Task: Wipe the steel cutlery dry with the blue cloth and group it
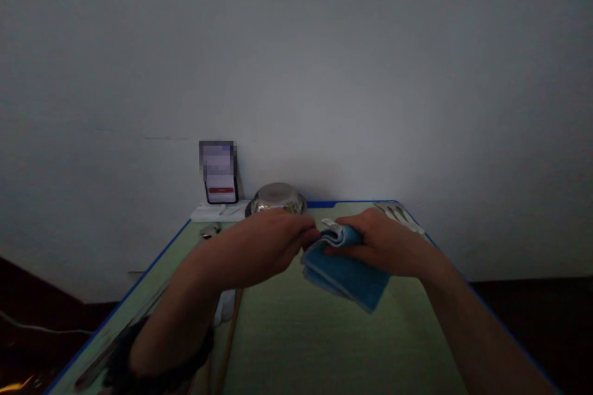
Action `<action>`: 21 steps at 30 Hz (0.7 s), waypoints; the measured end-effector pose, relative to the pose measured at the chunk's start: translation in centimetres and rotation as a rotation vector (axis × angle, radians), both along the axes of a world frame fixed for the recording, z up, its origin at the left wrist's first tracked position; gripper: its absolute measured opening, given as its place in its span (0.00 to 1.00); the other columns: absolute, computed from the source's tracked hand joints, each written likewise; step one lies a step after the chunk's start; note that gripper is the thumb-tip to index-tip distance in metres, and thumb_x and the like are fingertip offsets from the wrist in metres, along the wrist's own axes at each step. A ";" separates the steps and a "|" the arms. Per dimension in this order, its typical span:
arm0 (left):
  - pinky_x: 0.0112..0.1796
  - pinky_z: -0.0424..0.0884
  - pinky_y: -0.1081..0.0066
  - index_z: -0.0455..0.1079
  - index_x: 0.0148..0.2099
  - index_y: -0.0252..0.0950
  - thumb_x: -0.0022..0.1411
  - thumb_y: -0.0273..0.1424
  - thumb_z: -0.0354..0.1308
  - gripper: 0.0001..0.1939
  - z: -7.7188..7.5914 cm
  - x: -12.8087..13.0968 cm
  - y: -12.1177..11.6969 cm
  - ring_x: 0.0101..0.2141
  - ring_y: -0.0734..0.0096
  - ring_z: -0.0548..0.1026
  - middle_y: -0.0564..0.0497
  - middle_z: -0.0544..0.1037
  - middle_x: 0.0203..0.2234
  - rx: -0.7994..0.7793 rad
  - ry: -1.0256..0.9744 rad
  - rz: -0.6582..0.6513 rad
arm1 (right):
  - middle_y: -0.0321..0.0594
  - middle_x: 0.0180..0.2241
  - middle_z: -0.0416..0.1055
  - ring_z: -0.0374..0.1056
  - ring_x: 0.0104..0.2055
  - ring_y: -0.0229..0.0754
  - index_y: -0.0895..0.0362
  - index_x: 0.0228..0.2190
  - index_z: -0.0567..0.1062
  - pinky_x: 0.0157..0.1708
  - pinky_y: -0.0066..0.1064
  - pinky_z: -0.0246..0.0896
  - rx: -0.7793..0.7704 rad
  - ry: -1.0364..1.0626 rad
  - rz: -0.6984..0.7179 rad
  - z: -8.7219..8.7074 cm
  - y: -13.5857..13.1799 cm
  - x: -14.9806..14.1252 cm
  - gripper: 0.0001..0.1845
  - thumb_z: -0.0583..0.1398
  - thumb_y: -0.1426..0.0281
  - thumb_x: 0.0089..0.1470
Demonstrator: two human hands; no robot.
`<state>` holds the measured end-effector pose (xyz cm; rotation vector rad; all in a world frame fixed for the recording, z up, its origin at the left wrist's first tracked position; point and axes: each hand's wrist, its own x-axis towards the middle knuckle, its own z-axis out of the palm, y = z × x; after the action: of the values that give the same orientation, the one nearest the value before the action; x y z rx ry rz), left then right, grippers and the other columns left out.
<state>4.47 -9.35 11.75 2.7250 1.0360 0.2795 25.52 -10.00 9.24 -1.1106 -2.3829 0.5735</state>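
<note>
In front of me, above the green tabletop, my right hand [375,241] is closed around a folded blue cloth [347,274]. The cloth's upper part curls around a slim whitish piece [331,225], whose kind I cannot make out. My left hand [278,241] has its fingers pressed together at the cloth's left edge. What sits between those fingertips, if anything, is hidden. Most of the cloth hangs down below the right hand in loose layers.
The green table [333,345] has a blue rim. At the back stand a phone [221,176] on a white strip [217,213] and an upturned metal bowl [277,196]. Several pale utensils [401,216] lie back right; wooden sticks [231,345] and a metal spoon-like piece [210,230] lie left.
</note>
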 end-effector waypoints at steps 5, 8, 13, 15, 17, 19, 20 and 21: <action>0.29 0.63 0.77 0.68 0.32 0.36 0.63 0.37 0.42 0.16 0.3 -2.3 1.1 0.25 0.75 0.69 0.55 0.72 0.23 -0.047 -0.089 0.077 | 0.33 0.25 0.73 0.65 0.25 0.37 0.52 0.30 0.76 0.24 0.27 0.53 -0.028 0.049 -0.108 -0.2 0.8 1.9 0.13 0.57 0.58 0.48; 0.27 0.63 0.78 0.67 0.31 0.36 0.63 0.39 0.43 0.17 0.6 -3.5 1.2 0.23 0.76 0.68 0.55 0.72 0.22 -0.044 -0.109 0.142 | 0.34 0.22 0.72 0.64 0.24 0.37 0.55 0.25 0.75 0.23 0.27 0.53 0.019 0.105 -0.236 -0.3 1.3 2.6 0.14 0.58 0.57 0.47; 0.25 0.63 0.77 0.69 0.34 0.36 0.64 0.38 0.40 0.18 0.5 -1.6 0.2 0.23 0.75 0.69 0.54 0.71 0.22 -0.255 0.014 0.083 | 0.35 0.20 0.69 0.62 0.24 0.38 0.57 0.24 0.73 0.25 0.29 0.54 0.246 0.539 -0.609 -1.2 1.7 0.2 0.18 0.59 0.54 0.44; 0.26 0.64 0.77 0.68 0.34 0.35 0.64 0.37 0.40 0.18 0.3 -0.5 0.1 0.25 0.75 0.69 0.53 0.70 0.23 -0.294 -0.012 0.021 | 0.36 0.23 0.69 0.64 0.27 0.39 0.57 0.26 0.73 0.27 0.30 0.57 0.267 0.771 -0.693 -2.0 1.9 -1.0 0.19 0.57 0.53 0.46; 0.27 0.64 0.77 0.66 0.33 0.35 0.64 0.36 0.38 0.18 0.0 0.4 0.3 0.24 0.76 0.68 0.54 0.69 0.21 -0.281 -0.069 -0.025 | 0.37 0.26 0.71 0.65 0.30 0.41 0.57 0.30 0.73 0.30 0.32 0.59 0.222 0.994 -0.732 -3.0 2.1 -2.0 0.22 0.54 0.51 0.48; 0.26 0.63 0.77 0.65 0.31 0.35 0.65 0.36 0.37 0.18 -0.4 0.9 0.6 0.23 0.76 0.66 0.55 0.66 0.19 -0.257 -0.102 -0.035 | 0.39 0.29 0.72 0.66 0.32 0.42 0.57 0.34 0.72 0.31 0.33 0.61 0.127 1.161 -0.718 -3.8 2.3 -2.8 0.23 0.53 0.51 0.48; 0.26 0.63 0.76 0.64 0.31 0.35 0.65 0.36 0.37 0.18 -0.6 1.1 0.8 0.23 0.76 0.66 0.55 0.66 0.19 -0.246 -0.108 -0.028 | 0.40 0.30 0.72 0.67 0.33 0.42 0.58 0.35 0.72 0.32 0.33 0.61 0.071 1.226 -0.698 -4.1 2.4 -3.2 0.23 0.54 0.51 0.47; 0.26 0.63 0.76 0.64 0.31 0.35 0.64 0.35 0.38 0.17 -0.9 1.2 0.9 0.23 0.76 0.66 0.56 0.66 0.19 -0.236 -0.111 -0.019 | 0.40 0.31 0.73 0.67 0.34 0.42 0.58 0.35 0.71 0.32 0.33 0.62 0.010 1.281 -0.677 -4.3 2.5 -3.6 0.23 0.55 0.52 0.46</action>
<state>5.68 -8.44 10.87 2.4777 0.9481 0.2825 21.93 -7.51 4.90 -0.9780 -0.8597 0.6982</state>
